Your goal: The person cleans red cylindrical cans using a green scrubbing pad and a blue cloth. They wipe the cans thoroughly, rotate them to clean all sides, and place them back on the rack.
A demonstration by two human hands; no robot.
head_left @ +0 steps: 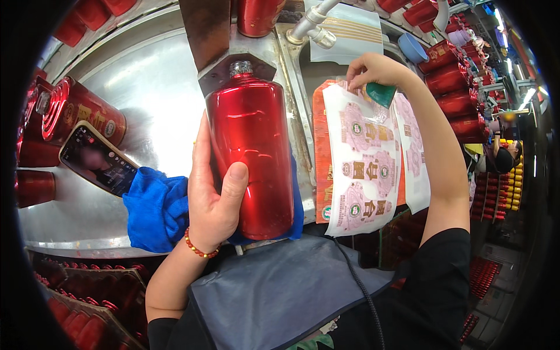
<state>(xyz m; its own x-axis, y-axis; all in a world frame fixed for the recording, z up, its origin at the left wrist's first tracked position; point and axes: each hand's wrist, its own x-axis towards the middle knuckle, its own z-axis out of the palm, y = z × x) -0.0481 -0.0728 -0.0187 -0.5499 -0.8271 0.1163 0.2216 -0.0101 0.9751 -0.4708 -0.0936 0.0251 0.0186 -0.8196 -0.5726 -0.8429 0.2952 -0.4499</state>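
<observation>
My left hand (217,195) is closed around the left side of a glossy red bottle (254,151), its thumb across the front. The bottle's clear glass neck points away from me, by a dark metal bracket (210,73). Blue cloth shows under its lower end. My right hand (379,71) is bent at the upper edge of a white sheet of pink and gold decals (364,169), fingertips pinched together there. A green scraper (380,94) sticks out from under this hand's palm. Whether the fingertips grip the sheet is hard to see. An orange-red printed sheet (321,151) lies beneath the decals.
On the metal bench (146,70) to the left, a phone (96,157) leans against a decorated red bottle (87,111). Beside it is a bunched blue cloth (154,210). A metal tap (312,26) stands at the back. Several red bottles (458,93) line the right.
</observation>
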